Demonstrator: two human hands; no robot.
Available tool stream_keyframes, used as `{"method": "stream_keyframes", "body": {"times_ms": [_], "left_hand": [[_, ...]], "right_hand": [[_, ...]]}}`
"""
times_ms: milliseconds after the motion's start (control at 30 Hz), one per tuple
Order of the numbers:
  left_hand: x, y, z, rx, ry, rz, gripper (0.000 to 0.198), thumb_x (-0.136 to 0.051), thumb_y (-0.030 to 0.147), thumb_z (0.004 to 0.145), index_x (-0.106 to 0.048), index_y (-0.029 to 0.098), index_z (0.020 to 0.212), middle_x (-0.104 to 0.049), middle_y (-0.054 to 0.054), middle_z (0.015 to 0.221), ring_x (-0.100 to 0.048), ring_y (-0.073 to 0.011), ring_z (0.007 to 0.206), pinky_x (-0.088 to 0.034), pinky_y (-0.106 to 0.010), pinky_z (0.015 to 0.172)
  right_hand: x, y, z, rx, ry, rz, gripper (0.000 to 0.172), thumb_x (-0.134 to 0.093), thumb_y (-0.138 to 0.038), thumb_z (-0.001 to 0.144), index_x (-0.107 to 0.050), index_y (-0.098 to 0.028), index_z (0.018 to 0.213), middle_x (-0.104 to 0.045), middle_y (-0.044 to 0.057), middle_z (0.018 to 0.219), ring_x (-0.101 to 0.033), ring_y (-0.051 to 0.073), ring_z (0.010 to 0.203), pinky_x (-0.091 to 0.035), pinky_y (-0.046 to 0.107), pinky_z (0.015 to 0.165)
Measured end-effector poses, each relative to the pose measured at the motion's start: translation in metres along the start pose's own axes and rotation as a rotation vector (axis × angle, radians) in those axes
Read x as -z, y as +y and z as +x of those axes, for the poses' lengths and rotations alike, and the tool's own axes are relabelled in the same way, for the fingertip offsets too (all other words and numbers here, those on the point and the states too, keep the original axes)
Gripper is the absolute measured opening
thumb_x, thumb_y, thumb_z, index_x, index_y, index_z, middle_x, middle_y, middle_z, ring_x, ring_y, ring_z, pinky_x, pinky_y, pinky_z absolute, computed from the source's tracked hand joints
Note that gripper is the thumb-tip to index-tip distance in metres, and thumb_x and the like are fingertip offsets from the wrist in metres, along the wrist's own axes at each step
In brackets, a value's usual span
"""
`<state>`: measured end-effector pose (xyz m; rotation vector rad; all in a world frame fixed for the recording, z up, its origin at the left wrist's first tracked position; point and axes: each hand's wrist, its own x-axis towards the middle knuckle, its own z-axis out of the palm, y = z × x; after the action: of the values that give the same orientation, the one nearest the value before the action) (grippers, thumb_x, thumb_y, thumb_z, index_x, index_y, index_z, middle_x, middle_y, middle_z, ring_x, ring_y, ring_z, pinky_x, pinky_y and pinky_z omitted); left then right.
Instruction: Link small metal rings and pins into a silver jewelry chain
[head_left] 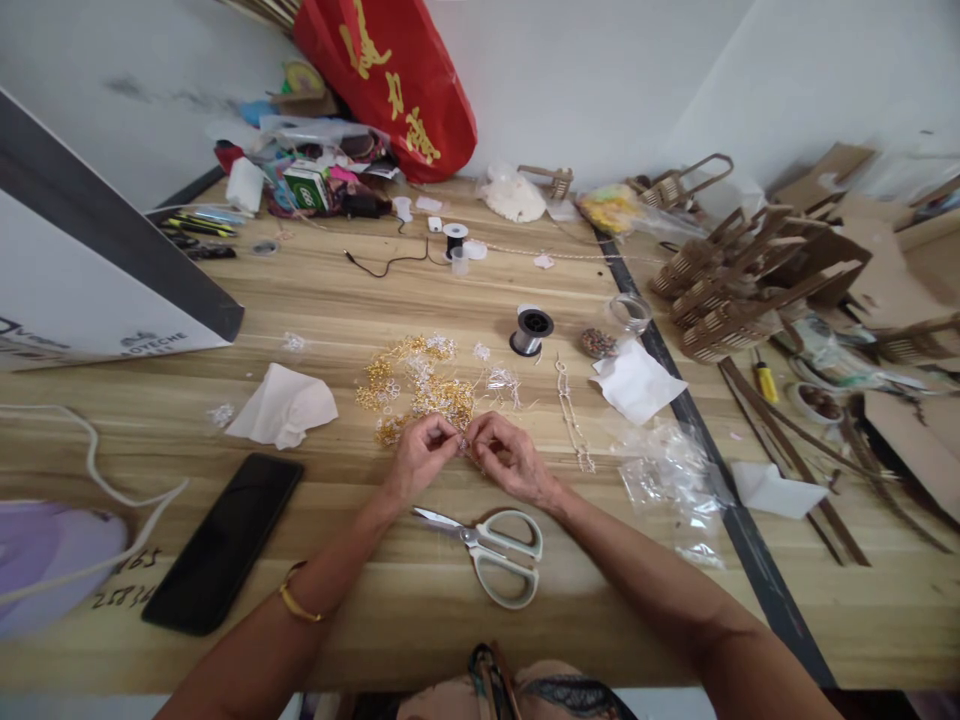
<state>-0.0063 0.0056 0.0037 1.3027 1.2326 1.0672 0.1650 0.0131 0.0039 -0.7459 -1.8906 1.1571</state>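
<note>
My left hand (424, 455) and my right hand (514, 458) meet fingertip to fingertip over the table, both closed in a pinch. Between them is a tiny piece, too small to make out. Just beyond my fingers lies a pile of gold and silver beaded chains (442, 395). Scissors (480, 545) with pale handles rest between my forearms, blades pointing left. Right of the pile are a bundle of short silvery pieces (502, 383) and a long thin linked chain (571, 415). A black spool of silvery wire (531, 332) stands farther back.
A black phone (223, 540) and a folded white cloth (285, 405) lie left. To the right are a white paper (637, 380), clear plastic bags (671, 480) and small woven baskets (727, 290). A red bag (397, 90) leans at the back wall; a large box (97, 260) stands left.
</note>
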Motion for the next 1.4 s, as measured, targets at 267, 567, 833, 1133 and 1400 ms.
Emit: {"method": "stream_keyframes", "body": {"times_ms": [267,567,833,1133,1400], "left_hand": [[-0.001,-0.003,-0.001,-0.049,-0.003,0.049,0.01,-0.059,0.021,0.074,-0.054,0.014,0.068,-0.059,-0.001,0.064,-0.057,-0.0117,0.06,-0.044,-0.022,0.058],[-0.002,-0.003,-0.001,-0.092,0.055,0.105,0.013,-0.058,0.023,0.076,-0.051,0.016,0.067,-0.056,0.001,0.061,-0.054,-0.0109,0.058,-0.043,-0.022,0.057],[0.001,-0.001,0.001,0.006,0.036,-0.008,0.014,-0.059,0.026,0.075,-0.052,0.016,0.068,-0.058,0.001,0.062,-0.056,-0.0115,0.059,-0.044,-0.023,0.059],[0.001,0.009,-0.001,0.044,-0.028,-0.158,0.019,-0.061,0.033,0.077,-0.054,0.016,0.073,-0.059,0.002,0.063,-0.056,-0.0109,0.059,-0.046,-0.023,0.061],[-0.001,0.005,-0.002,0.014,-0.05,-0.11,0.022,-0.06,0.036,0.078,-0.055,0.015,0.073,-0.057,0.002,0.062,-0.054,-0.0103,0.059,-0.046,-0.022,0.06]], "right_hand": [[-0.001,0.001,0.0,-0.007,-0.044,-0.014,0.012,-0.043,-0.025,0.091,-0.043,-0.018,0.081,-0.054,0.006,0.089,-0.049,0.011,0.069,-0.039,0.021,0.054],[0.001,0.003,0.001,-0.017,-0.034,-0.089,0.012,-0.041,-0.026,0.092,-0.043,-0.019,0.083,-0.054,0.005,0.088,-0.05,0.012,0.07,-0.041,0.024,0.059],[0.001,0.005,0.002,-0.033,0.031,-0.025,0.015,-0.045,-0.028,0.091,-0.045,-0.019,0.079,-0.055,0.005,0.089,-0.049,0.011,0.066,-0.037,0.022,0.053],[0.003,0.009,0.002,-0.006,0.131,-0.04,0.017,-0.048,-0.031,0.09,-0.052,-0.018,0.08,-0.055,0.008,0.094,-0.053,0.015,0.078,-0.043,0.025,0.059],[0.0,0.013,0.0,0.014,0.175,-0.08,0.015,-0.047,-0.029,0.091,-0.055,-0.018,0.086,-0.058,0.008,0.094,-0.055,0.015,0.075,-0.046,0.027,0.06]]}}
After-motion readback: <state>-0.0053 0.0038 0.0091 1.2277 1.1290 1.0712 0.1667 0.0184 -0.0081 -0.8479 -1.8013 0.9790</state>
